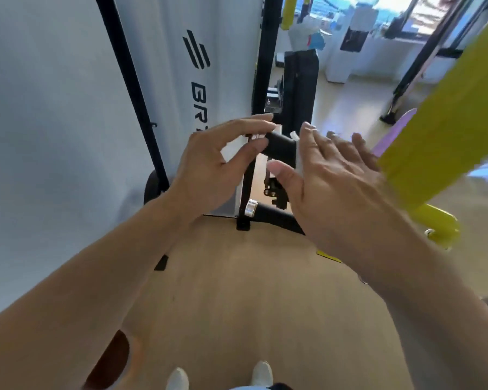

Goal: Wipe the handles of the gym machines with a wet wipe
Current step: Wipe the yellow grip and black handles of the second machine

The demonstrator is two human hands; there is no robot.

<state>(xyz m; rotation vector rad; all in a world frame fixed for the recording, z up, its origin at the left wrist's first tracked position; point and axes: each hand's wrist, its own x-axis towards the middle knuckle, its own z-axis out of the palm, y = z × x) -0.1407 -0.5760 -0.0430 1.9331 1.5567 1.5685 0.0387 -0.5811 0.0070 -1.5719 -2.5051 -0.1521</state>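
Two bare hands meet at one short black handle [279, 147], and everything else sits around it. Left of the handle stands the white machine panel [68, 108] with its black frame post [130, 88]; right of the handle a yellow bar [445, 142] slants across the view, blurred, with a lilac piece [392, 130] beside it. Below the handle lies the pale wooden floor [237, 291], and a black base bar [276, 216] with a silver collar [250, 207] crosses just under it.

The left hand [209, 167] has a narrow grip, thumb and fingertips pinching the handle's left end to steady it. The right hand [327, 175] is spread wide and flat against the handle's right end, pressing the wet wipe [297, 153] there; only a white edge of it shows past the palm.

The risk, as I judge it, is the wipe slipping loose, since the open palm presses but does not clasp it. The handle looks hung on a strap, so it may twist away if the pinch loosens, leaving its far side unwiped.
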